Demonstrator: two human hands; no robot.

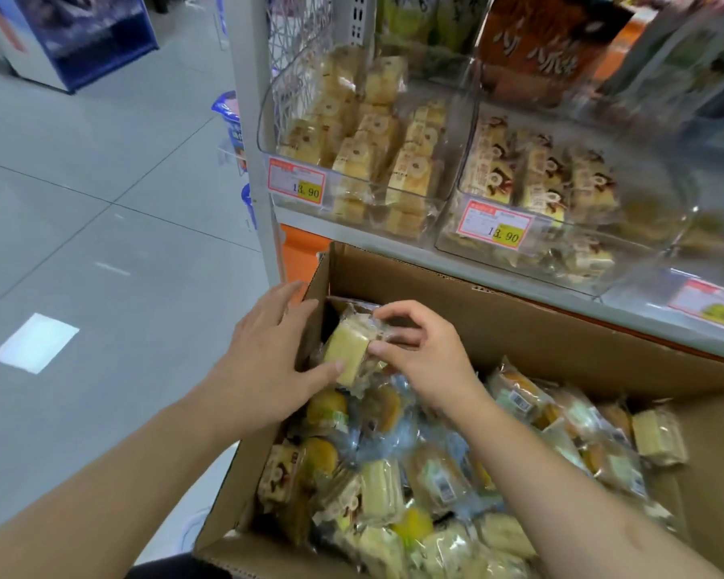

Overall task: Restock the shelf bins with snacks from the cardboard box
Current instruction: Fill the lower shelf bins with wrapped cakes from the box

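Note:
An open cardboard box [519, 328] full of wrapped snack cakes stands below the shelf. Over its far left corner, both hands hold one yellow wrapped cake [348, 348]. My right hand [423, 353] pinches the cake's wrapper from the right with thumb and fingers. My left hand [268, 353] has its fingers nearly straight, the thumb touching the cake's lower end and the fingers lying along the box's left flap. Two clear shelf bins sit above: the left bin [364, 215] holds yellow cakes, the right bin [561, 261] holds cakes with brown-patterned wrappers.
Price tags [297, 181] reading 13.90 hang on the bin fronts. A white shelf upright [251, 131] stands left of the bins. Grey tiled floor [80, 244] stretches to the left, with a blue display unit [93, 39] at the far back.

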